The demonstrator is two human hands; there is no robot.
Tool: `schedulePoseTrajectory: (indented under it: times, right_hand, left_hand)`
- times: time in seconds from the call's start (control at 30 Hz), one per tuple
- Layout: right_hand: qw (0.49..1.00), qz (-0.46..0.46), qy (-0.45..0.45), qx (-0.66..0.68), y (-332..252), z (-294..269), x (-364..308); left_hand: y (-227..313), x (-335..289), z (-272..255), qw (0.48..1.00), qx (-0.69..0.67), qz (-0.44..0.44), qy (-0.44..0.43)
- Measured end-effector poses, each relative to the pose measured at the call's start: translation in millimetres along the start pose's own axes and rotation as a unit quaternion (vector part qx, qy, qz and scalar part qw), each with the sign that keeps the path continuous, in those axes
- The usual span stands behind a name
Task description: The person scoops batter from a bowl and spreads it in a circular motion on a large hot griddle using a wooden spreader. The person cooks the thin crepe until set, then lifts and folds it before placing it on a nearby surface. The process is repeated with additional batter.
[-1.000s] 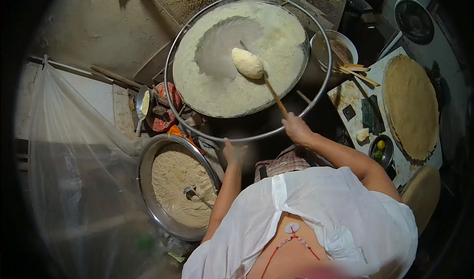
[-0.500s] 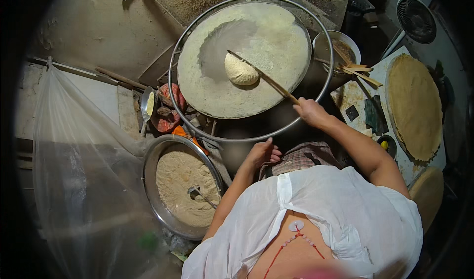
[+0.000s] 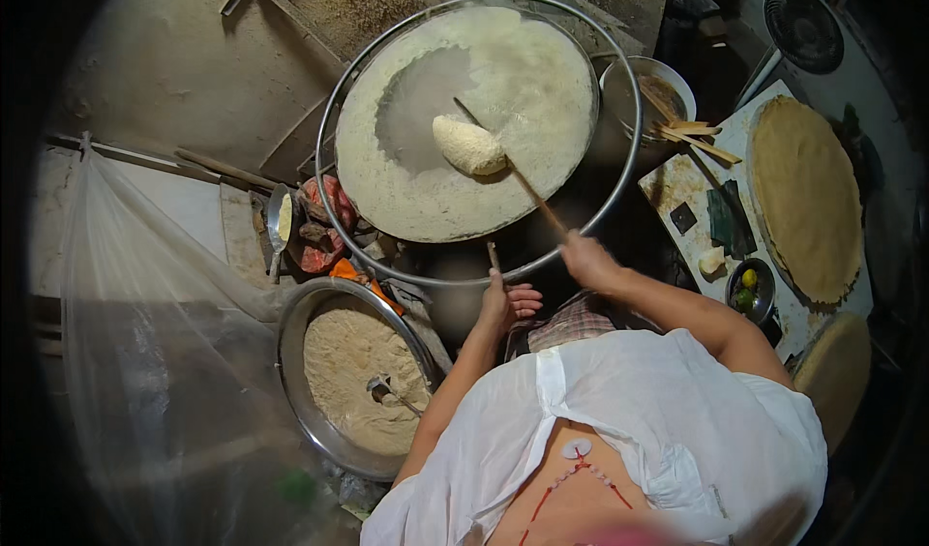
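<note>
My right hand [image 3: 592,261] is closed round the lower end of a long, thin wooden spatula [image 3: 530,190]. A lump of pale batter [image 3: 469,147] lies against its blade. Under it, a thin layer of batter [image 3: 542,72] coats most of the round griddle [image 3: 426,111], with a grey bare patch at the upper left. Below the griddle's near edge, my left hand [image 3: 508,306] is at the metal ring [image 3: 464,281], its thumb up and fingers stretched to the right. A short stick end [image 3: 493,254] shows just beyond the thumb; whether they touch I cannot tell.
At the lower left stands a metal basin [image 3: 287,353] of batter with a ladle [image 3: 379,387]. A small pan [image 3: 279,222] lies beyond it. On the right, a table [image 3: 668,183] bears a stack of flatbreads [image 3: 808,198] and a bowl [image 3: 762,299]. A pot [image 3: 689,101] stands behind, near a fan [image 3: 803,29].
My right hand has drawn slightly left and nearer with the spatula, and the lump looks longer. My left hand has shifted left, with its fingers straightened. The whole view has moved slightly.
</note>
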State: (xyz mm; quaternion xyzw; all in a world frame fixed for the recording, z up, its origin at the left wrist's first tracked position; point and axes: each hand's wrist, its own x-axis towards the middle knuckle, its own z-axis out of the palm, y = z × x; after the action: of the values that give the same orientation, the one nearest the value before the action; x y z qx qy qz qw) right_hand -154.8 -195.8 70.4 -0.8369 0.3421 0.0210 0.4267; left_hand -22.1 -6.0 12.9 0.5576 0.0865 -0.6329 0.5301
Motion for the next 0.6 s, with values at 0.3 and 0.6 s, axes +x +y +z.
schedulePoseTrajectory:
  times: [0.3, 0.6]
  right_hand:
    - [0.996, 0.057, 0.063, 0.04, 11.1, -23.5, 5.8]
    - [0.997, -0.076, 0.014, 0.014, -17.8, -39.8, 17.3]
  left_hand:
    - [22.4, -19.4, -28.9, 0.998, -0.017, 0.024, 0.063]
    - [0.8, 0.4, -43.0, 0.985, -0.057, 0.065, 0.152]
